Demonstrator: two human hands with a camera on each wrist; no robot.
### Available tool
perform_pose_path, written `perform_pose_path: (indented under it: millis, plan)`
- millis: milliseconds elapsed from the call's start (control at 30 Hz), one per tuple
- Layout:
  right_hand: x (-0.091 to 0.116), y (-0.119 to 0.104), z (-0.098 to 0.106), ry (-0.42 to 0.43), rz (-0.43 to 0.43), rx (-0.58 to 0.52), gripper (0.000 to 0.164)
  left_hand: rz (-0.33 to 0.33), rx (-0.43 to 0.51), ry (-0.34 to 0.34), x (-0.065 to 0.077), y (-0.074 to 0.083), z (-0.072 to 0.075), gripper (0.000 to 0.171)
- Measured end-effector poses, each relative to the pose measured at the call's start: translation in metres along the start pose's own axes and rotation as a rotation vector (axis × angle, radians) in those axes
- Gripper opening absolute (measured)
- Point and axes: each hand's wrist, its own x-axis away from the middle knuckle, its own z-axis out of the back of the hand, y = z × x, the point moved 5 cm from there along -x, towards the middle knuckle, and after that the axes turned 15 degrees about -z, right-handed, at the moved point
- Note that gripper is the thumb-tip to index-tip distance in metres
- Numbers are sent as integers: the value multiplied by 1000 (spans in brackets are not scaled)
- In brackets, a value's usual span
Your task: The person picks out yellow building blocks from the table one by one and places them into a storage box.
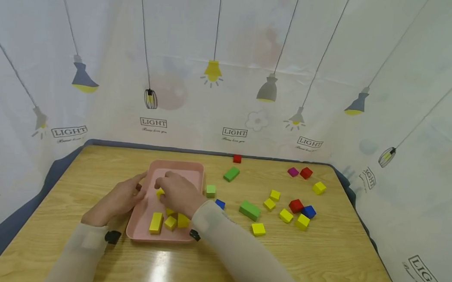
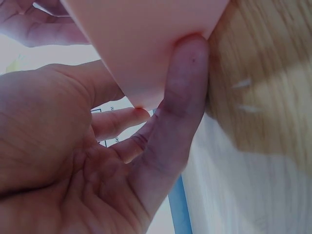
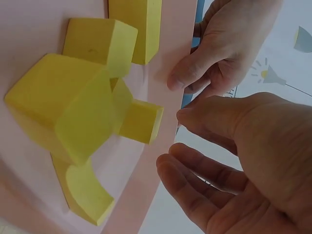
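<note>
A pink tray (image 1: pixel 141 223) with yellow blocks in it lies on the left part of the wooden table. My left hand (image 1: pixel 120 200) grips the tray's left edge, its fingers against the outer wall (image 2: pixel 131 44). Over the tray is my right hand (image 1: pixel 180 193), palm down; in the right wrist view its fingers (image 3: pixel 187 187) are loosely bent and apart, with nothing between them. A small yellow block (image 3: pixel 141 121) lies near those fingertips. A long yellow block (image 1: pixel 156 223) and a yellow cube (image 1: pixel 170 223) are at the tray's near end. One yellow block (image 3: pixel 87 190) has a curved cut-out.
Right of the tray, several loose blocks lie on the table (image 1: pixel 320 259): a light green cube (image 1: pixel 211 191), a blue block (image 1: pixel 220 204), green blocks (image 1: pixel 250 210), yellow cubes (image 1: pixel 258 229), red cubes (image 1: pixel 296 205) and a magenta block (image 1: pixel 293 172). A printed curtain (image 1: pixel 197 109) surrounds the table.
</note>
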Motion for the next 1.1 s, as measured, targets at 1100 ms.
perform_pose_path:
  millis: [1100]
  plan:
    - [41,132,43,220,-146,-53,29,47,-8,-9,-1,0,-3,62]
